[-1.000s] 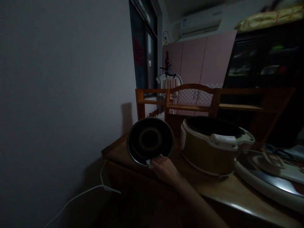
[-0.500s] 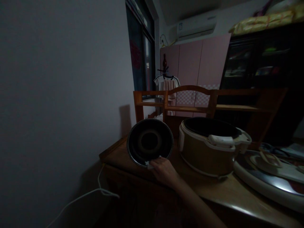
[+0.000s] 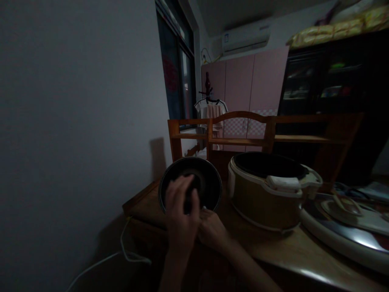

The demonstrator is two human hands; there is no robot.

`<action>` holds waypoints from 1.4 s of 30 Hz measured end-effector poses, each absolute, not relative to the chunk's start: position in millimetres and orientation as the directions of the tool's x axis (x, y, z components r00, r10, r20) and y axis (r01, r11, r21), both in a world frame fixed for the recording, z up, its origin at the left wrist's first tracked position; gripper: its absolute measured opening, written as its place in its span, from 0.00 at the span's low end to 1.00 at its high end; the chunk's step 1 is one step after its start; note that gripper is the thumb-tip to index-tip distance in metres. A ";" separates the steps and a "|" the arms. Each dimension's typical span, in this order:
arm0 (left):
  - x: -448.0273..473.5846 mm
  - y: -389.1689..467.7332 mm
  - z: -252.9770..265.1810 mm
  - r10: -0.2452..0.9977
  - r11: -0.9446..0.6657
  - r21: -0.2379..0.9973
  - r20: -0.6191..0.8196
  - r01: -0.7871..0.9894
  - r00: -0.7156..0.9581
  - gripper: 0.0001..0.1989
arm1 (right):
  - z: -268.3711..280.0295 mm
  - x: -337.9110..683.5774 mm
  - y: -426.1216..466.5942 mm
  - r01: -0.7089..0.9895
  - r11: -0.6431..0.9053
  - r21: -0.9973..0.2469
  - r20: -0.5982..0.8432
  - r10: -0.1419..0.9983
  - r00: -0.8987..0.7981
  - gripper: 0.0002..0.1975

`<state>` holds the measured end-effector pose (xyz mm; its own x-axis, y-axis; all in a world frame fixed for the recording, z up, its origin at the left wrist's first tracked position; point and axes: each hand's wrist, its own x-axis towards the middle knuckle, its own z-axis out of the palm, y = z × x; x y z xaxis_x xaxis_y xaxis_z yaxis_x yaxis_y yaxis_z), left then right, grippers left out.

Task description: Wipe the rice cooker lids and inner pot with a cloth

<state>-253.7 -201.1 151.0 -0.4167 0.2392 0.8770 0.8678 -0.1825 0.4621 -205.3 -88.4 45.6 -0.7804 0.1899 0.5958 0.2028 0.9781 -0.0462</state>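
A black round pot point(image 3: 209, 184) stands tilted on the wooden desk, its dark inside facing me. My right hand point(image 3: 212, 229) is closed on the pot's near rim, with a small white bit showing at the fingers. In front of the pot's opening is my left hand point(image 3: 181, 202), raised and a little blurred. Its fingers are bent, the thumb stands apart from them, and nothing shows between. Whether the left hand touches the pot, I cannot tell. Part of the near rim is hidden behind both hands.
Right of the pot stands a large cooker point(image 3: 263, 198) with its top uncovered. A wide lid point(image 3: 343, 231) with a shiny surface lies at the far right. Behind runs a wooden shelf rail point(image 3: 240, 141). A white cable point(image 3: 123, 243) hangs at the left.
My left hand has come into view from below, up in front of the pot. My right hand still grips the rim, slightly lower in view. A white scrap at the rim is now hidden.
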 end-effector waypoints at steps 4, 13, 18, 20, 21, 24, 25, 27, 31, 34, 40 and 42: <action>-329.1 -195.4 118.9 -0.002 -0.202 0.807 0.567 0.555 -0.824 0.30 | 48.0 -202.2 -86.4 0.045 0.996 -0.083 0.509 0.081 -0.857 0.07; -360.7 -165.5 69.6 0.205 -0.407 0.838 0.471 0.363 -0.858 0.31 | 42.2 -204.9 -85.0 0.004 0.990 -0.139 0.525 0.077 -0.848 0.13; -366.4 -157.2 76.5 0.182 -0.453 0.804 0.507 0.385 -0.843 0.25 | 34.3 -210.4 -82.9 -0.032 0.981 -0.190 0.580 0.086 -0.810 0.17; -370.4 -157.5 83.0 0.206 -0.461 0.803 0.511 0.378 -0.835 0.25 | 31.4 -214.0 -86.1 -0.029 0.973 -0.231 0.597 0.118 -0.794 0.18; -372.3 -159.1 87.1 0.215 -0.456 0.802 0.519 0.385 -0.827 0.25 | 30.1 -216.2 -89.2 -0.028 0.966 -0.258 0.603 0.138 -0.786 0.18; -378.3 -169.6 101.7 0.240 -0.414 0.801 0.555 0.433 -0.797 0.25 | 27.7 -224.3 -104.4 -0.026 0.937 -0.349 0.608 0.206 -0.767 0.17; -380.5 -174.3 107.1 0.252 -0.397 0.798 0.570 0.454 -0.782 0.25 | 27.7 -226.9 -111.0 -0.029 0.926 -0.376 0.603 0.221 -0.767 0.18; -385.2 -184.0 118.0 0.290 -0.368 0.790 0.599 0.491 -0.747 0.24 | 29.8 -231.6 -125.0 -0.052 0.904 -0.425 0.584 0.230 -0.778 0.20; -392.9 -194.2 137.3 0.400 -0.314 0.784 0.621 0.536 -0.674 0.21 | 38.9 -237.2 -145.4 -0.143 0.837 -0.529 0.549 0.208 -0.810 0.22; -395.3 -189.7 147.9 0.502 -0.312 0.809 0.586 0.499 -0.636 0.21 | 44.1 -238.7 -146.3 -0.177 0.796 -0.579 0.532 0.204 -0.822 0.21; -399.7 -170.6 161.6 0.646 -0.350 0.858 0.511 0.375 -0.567 0.24 | 45.5 -232.4 -129.4 -0.116 0.806 -0.581 0.463 0.210 -0.861 0.20; -404.3 -167.3 162.7 0.667 -0.339 0.878 0.478 0.339 -0.571 0.24 | 45.6 -228.2 -124.4 -0.093 0.835 -0.542 0.448 0.194 -0.873 0.22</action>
